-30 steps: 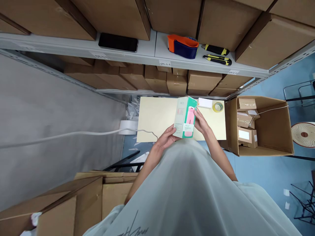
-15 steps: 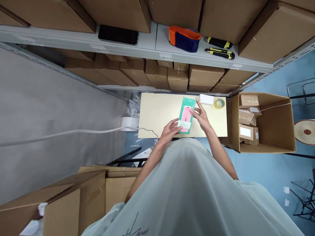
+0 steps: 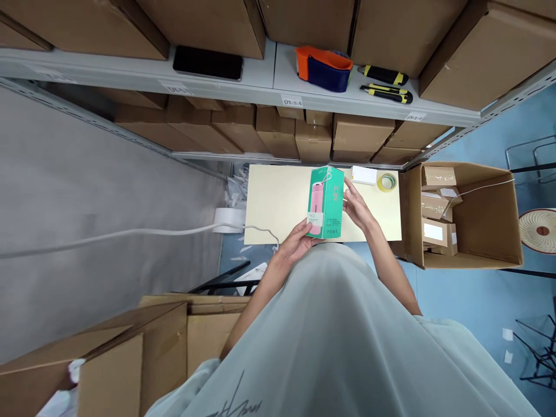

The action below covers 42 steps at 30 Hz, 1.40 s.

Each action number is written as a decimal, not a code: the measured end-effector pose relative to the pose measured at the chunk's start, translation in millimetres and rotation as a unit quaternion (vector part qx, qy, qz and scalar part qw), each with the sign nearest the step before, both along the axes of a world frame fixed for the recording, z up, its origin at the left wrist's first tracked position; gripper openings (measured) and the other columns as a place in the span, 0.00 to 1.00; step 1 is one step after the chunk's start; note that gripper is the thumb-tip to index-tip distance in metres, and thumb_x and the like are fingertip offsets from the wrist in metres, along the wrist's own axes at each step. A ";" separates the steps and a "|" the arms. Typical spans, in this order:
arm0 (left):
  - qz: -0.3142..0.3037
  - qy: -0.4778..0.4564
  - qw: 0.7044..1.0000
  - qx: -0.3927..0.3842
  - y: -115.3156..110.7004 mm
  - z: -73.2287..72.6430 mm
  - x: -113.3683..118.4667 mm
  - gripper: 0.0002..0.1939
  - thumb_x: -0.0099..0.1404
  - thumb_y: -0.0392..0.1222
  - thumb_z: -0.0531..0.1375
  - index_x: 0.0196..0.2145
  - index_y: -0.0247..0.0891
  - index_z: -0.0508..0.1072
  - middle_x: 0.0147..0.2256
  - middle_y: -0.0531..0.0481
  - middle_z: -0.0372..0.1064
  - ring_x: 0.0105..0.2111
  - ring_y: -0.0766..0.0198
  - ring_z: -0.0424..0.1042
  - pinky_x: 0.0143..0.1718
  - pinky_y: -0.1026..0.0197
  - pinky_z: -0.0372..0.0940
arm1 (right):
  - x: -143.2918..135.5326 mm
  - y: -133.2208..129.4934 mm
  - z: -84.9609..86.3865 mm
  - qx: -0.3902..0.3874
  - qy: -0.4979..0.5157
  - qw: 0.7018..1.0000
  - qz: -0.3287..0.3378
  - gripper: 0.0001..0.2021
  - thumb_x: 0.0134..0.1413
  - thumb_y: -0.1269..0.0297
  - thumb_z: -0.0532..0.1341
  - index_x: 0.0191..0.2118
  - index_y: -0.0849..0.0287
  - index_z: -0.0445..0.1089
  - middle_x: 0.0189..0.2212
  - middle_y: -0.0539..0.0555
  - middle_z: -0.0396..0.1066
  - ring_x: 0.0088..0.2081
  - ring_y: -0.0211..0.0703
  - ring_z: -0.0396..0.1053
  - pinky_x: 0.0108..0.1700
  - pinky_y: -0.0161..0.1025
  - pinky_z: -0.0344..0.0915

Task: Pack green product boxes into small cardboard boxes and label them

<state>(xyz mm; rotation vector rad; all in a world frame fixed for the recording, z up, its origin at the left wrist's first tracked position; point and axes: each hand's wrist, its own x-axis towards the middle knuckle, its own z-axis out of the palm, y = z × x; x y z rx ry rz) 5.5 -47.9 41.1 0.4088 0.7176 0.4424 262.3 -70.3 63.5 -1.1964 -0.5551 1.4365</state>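
A green carton (image 3: 332, 200) with a picture of a pink bottle-like device is held tilted above the cream table (image 3: 278, 197), its printed front and one text-covered side both showing. My left hand (image 3: 295, 243) grips its lower left corner, thumb on the front and the other fingers underneath. Beside the right edge is my right hand (image 3: 358, 208), with fingers stretched and apart. Its fingertips reach the carton's edge, and whether they press on it cannot be made out.
Behind the carton lie a small white box (image 3: 364, 175) and a tape roll (image 3: 387, 182). An open cardboard box (image 3: 486, 220) with small cartons stands right. The shelf (image 3: 260, 87) above bears a phone (image 3: 207, 62), a tape dispenser (image 3: 324, 68) and utility knives (image 3: 386, 84). A white cable (image 3: 143, 231) crosses from the left.
The carton has turned so its text-covered side now shows beside the front. My right thumb has come off the front face, and that hand has shifted to the right edge.
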 end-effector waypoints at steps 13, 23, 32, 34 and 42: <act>-0.055 0.100 0.987 0.111 14.4 12.8 -2.9 0.41 0.64 0.56 0.79 0.70 0.47 0.73 0.66 0.39 0.77 0.59 0.47 0.82 0.55 0.49 0.81 | 8.3 -1.4 -0.4 -0.029 -0.086 0.995 -0.028 0.55 0.53 0.33 0.75 0.82 0.43 0.59 0.45 0.50 0.84 0.47 0.53 0.83 0.53 0.50 0.79; -0.062 0.158 0.968 0.184 18.8 23.5 -1.2 0.44 0.55 0.58 0.83 0.64 0.43 0.77 0.65 0.36 0.78 0.60 0.43 0.81 0.58 0.46 0.79 | 2.8 1.7 -3.7 -0.035 -0.109 0.992 -0.043 0.59 0.50 0.34 0.78 0.83 0.43 0.57 0.43 0.48 0.84 0.48 0.48 0.82 0.59 0.49 0.79; -0.059 0.143 0.977 0.145 20.0 13.2 -7.3 0.44 0.55 0.56 0.83 0.64 0.43 0.77 0.63 0.37 0.80 0.58 0.45 0.83 0.56 0.48 0.80 | 5.6 3.1 -2.7 -0.035 -0.104 0.993 -0.033 0.60 0.47 0.32 0.79 0.82 0.43 0.59 0.43 0.49 0.83 0.49 0.48 0.81 0.59 0.48 0.79; -0.063 0.111 0.985 0.112 21.8 8.5 -10.0 0.42 0.56 0.56 0.82 0.64 0.43 0.76 0.59 0.38 0.82 0.55 0.45 0.84 0.56 0.46 0.80 | 7.2 3.4 -4.2 -0.031 -0.099 0.994 -0.035 0.59 0.49 0.30 0.78 0.82 0.42 0.59 0.46 0.50 0.84 0.50 0.48 0.81 0.60 0.49 0.79; -0.073 0.025 0.997 0.016 13.4 -7.6 -12.3 0.34 0.65 0.60 0.74 0.62 0.40 0.78 0.57 0.35 0.83 0.59 0.38 0.83 0.63 0.36 0.77 | 1.2 11.2 4.4 0.000 -0.050 0.999 0.021 0.48 0.55 0.25 0.71 0.76 0.38 0.66 0.63 0.53 0.80 0.54 0.54 0.82 0.58 0.51 0.80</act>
